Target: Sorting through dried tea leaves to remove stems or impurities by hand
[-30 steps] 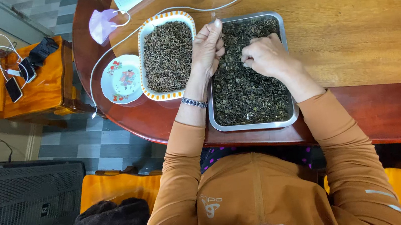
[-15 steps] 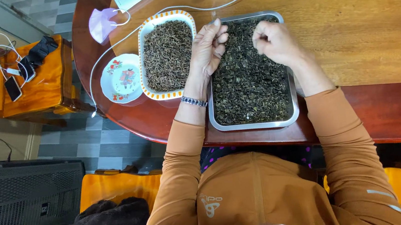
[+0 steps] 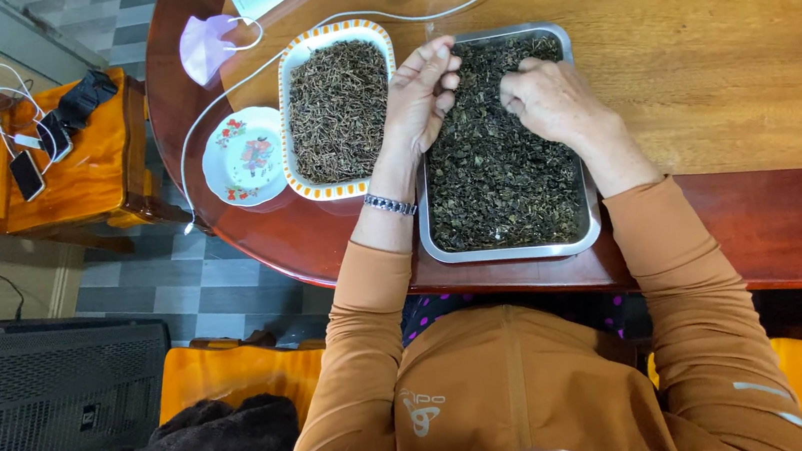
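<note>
On the wooden counter (image 3: 725, 68), a floral saucer (image 3: 244, 158) sits beside an orange-rimmed tray (image 3: 338, 112) of dry stems. The left hand (image 3: 421, 92) hovers, fingers loosely curled, holding nothing visible. The right hand (image 3: 548, 98) pinches at dried leaves (image 3: 497, 184) filling the steel tray (image 3: 514, 248); they look light, brittle, best picked by fingertips.

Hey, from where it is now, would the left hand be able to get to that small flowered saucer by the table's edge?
Probably yes. The left hand hovers at the seam between the steel tray and the orange-rimmed tray; the small flowered saucer sits just beyond that tray, uncovered. Only the low tray lies between.
</note>
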